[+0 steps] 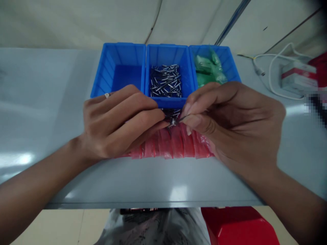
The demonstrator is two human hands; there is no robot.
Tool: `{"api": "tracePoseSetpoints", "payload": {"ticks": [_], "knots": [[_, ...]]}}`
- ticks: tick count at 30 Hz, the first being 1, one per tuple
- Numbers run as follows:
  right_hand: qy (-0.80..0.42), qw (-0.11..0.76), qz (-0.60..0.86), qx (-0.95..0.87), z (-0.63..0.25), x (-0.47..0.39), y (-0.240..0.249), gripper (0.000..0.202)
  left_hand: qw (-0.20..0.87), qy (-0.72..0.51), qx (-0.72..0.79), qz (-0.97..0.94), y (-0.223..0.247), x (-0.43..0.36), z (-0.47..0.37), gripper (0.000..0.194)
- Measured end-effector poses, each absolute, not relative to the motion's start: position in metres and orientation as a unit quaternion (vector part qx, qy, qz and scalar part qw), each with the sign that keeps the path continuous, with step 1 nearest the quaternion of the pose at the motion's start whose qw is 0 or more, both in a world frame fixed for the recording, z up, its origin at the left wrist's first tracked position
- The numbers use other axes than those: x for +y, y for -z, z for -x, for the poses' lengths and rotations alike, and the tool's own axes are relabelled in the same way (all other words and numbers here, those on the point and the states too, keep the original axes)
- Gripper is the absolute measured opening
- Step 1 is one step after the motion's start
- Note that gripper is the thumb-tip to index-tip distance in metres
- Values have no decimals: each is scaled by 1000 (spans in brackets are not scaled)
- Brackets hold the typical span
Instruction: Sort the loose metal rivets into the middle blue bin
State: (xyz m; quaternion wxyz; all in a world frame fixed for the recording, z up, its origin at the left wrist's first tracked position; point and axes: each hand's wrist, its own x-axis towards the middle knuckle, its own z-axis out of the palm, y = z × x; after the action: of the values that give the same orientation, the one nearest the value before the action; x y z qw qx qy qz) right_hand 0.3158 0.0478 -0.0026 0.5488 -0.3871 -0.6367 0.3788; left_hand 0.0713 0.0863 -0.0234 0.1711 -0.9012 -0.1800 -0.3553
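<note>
My left hand (122,122) is closed, its fingers pressed together over the pink plastic bags. At its fingertips shows a small shiny metal piece (173,121), too small to name. My right hand (237,119) pinches a thin dark strand (183,118) between thumb and forefinger, right beside that piece. Below both hands lies a row of pink plastic bags (165,144) on the grey table. Just behind the hands stands the middle blue bin (167,102), which holds many thin dark and silver pins (166,81). My fingers partly hide more pins in front of this bin.
A left blue bin (122,54) and a right blue bin (231,59) flank the middle one. Green plastic bags (208,68) fill the right one. A white cable (270,78) and a white-and-red box (297,76) lie at right. A red stool (242,228) stands below the table edge (153,205).
</note>
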Motion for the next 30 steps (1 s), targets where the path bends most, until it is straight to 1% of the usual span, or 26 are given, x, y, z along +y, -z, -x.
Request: {"api": "tracePoseSetpoints", "payload": {"ticks": [4, 8, 10, 12, 16, 19, 22, 25, 27, 29, 30], "knots": [[-414, 560, 371, -614, -316, 49, 3, 24, 159, 360, -189, 900, 23, 84, -71, 26], [-409, 551, 391, -613, -314, 47, 2, 25, 171, 362, -190, 896, 24, 84, -69, 10], [-391, 549, 409, -616, -314, 46, 2, 24, 181, 361, -192, 895, 24, 84, -67, 8], [-361, 554, 433, -612, -313, 45, 4, 22, 179, 355, -202, 895, 22, 82, -67, 11], [-324, 570, 452, -605, -313, 43, 6, 16, 155, 336, -232, 900, 18, 73, -66, 25], [-290, 563, 450, -630, -313, 40, 5, 15, 159, 342, -258, 889, 19, 71, -65, 19], [-261, 541, 453, -659, -313, 38, 3, 18, 174, 373, -243, 878, 22, 76, -64, 11], [-276, 530, 434, -674, -312, 37, 4, 22, 182, 404, -252, 860, 24, 80, -66, 10], [-279, 522, 432, -680, -312, 38, 5, 25, 165, 405, -279, 855, 24, 80, -67, 12], [-271, 523, 449, -672, -312, 38, 5, 27, 136, 393, -278, 866, 26, 80, -68, 8], [-272, 526, 456, -664, -312, 38, 5, 26, 123, 386, -276, 872, 27, 80, -67, 12]]}}
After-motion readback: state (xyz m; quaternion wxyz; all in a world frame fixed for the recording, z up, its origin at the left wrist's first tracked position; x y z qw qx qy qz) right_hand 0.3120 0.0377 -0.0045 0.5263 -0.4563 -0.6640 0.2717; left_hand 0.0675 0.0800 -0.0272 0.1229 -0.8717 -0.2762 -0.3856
